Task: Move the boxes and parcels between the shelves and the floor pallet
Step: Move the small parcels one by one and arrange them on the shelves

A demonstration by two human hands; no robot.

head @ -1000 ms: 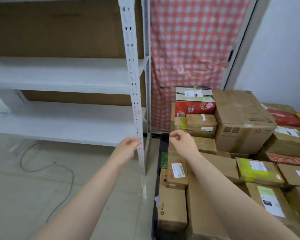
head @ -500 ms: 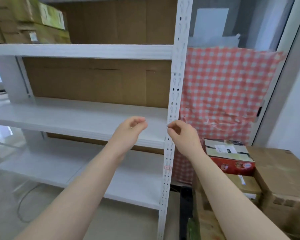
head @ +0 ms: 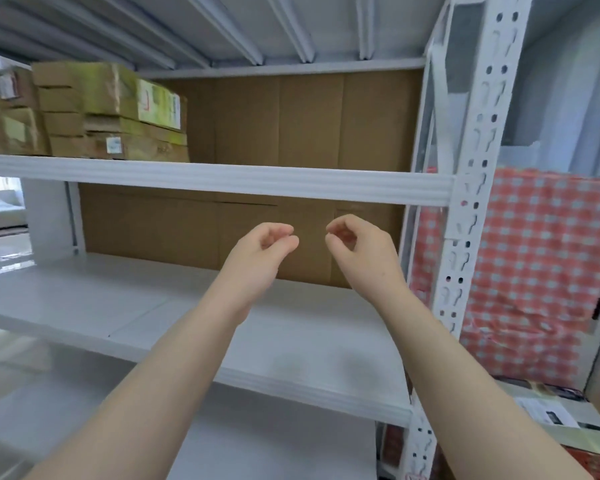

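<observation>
- Boxes point(head: 111, 112) are stacked on the upper shelf point(head: 222, 178), far left; parcels point(head: 551, 410) lie low at right.
- Left hand point(head: 260, 258) and right hand point(head: 361, 254): fingers loosely curled, holding nothing.
- Recommended: reach left and grip one box by opposite sides.
- One second earlier, both hands were low beside the pallet stack; they are now raised.
</observation>
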